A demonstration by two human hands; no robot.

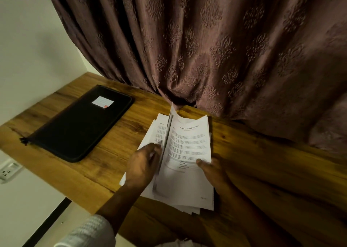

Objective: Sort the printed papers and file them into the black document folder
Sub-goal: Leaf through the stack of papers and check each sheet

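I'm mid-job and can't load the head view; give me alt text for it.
Two hands work a stack of printed papers on a wooden desk: the left hand holds one sheet up on edge, and the right hand pinches the stack's right side, thumb on top. The black document folder lies closed to the left, apart from the papers.

- Two bare hands are seen: the left hand (144,164), partly blurred, and the right hand (212,171).
- The left forearm (120,199) is left uncovered from the wrist up to the sleeve.
- A pale, whitish-grey sleeve (88,231) is worn on the left arm; its cloth is marked by fine crosswise ribs, and its end is seen as a soft, rounded edge.
- The right forearm (244,199) is shown uncovered and is dimmed by shadow; what is worn higher up cannot be told.
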